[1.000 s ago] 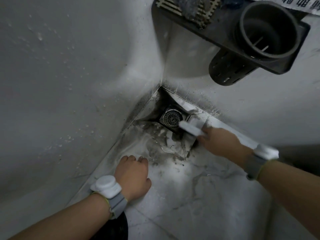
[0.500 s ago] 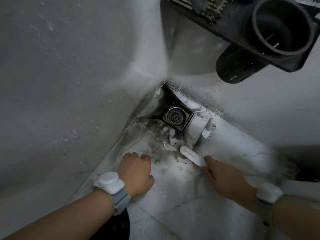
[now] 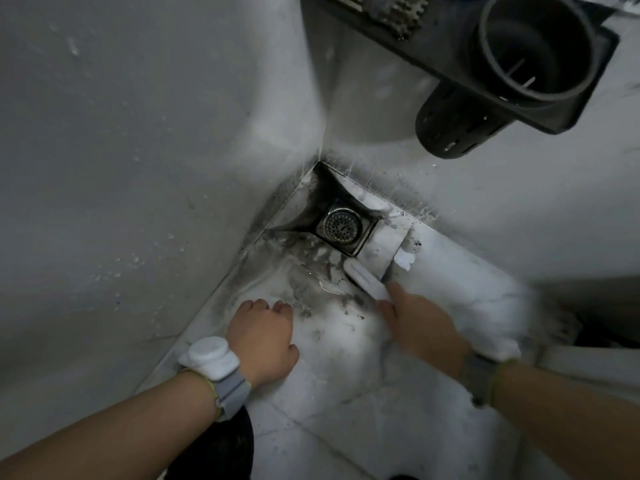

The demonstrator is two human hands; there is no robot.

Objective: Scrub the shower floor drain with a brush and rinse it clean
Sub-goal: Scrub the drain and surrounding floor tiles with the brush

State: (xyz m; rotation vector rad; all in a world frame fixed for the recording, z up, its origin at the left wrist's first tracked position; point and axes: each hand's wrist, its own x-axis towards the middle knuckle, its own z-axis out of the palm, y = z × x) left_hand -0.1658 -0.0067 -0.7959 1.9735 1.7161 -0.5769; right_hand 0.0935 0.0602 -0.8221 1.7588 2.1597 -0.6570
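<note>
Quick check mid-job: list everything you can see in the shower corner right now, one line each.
drain strainer: one, round metal, in a square recess at the floor corner
brush: one, white, on the floor just short of the drain
grime: dark smears, on the tiles around the drain
floor tiles: pale marbled, wet
walls: two, white, meeting at the corner
shelf: one, black, on the wall above
cup holder: one, black, perforated, in the shelf
wrist devices: two, white
left hand: resting on the floor
right hand: grip on the brush
</note>
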